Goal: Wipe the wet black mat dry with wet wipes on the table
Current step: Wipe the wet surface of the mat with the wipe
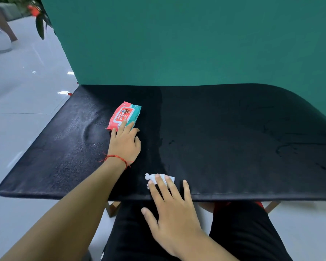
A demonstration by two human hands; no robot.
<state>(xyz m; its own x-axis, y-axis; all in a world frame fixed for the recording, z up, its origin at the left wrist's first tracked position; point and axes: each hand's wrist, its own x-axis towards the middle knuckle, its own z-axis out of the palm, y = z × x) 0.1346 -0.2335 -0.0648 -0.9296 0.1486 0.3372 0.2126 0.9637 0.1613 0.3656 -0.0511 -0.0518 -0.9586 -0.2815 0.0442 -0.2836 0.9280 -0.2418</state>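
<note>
Left hand (125, 143) rests flat fingers on the pack (123, 114) at ten o'clock, probably steadying it. Right hand (172, 210) presses straight fingers on the wipe (152, 178) at six, ready to rub the mat (233, 138).

The black mat (233, 138) is open surface from its centre to its right and far edges. On the left half, a pack of wipes (123, 117) lies mid-surface, with the left hand (125, 142) flat just before it, fingertips on it. At the near edge, centre, a crumpled wipe (159, 178) lies under the right hand's (173, 210) straight fingers. A green screen (177, 44) walls off the far edge. The left side is open to the floor (17, 110).
</note>
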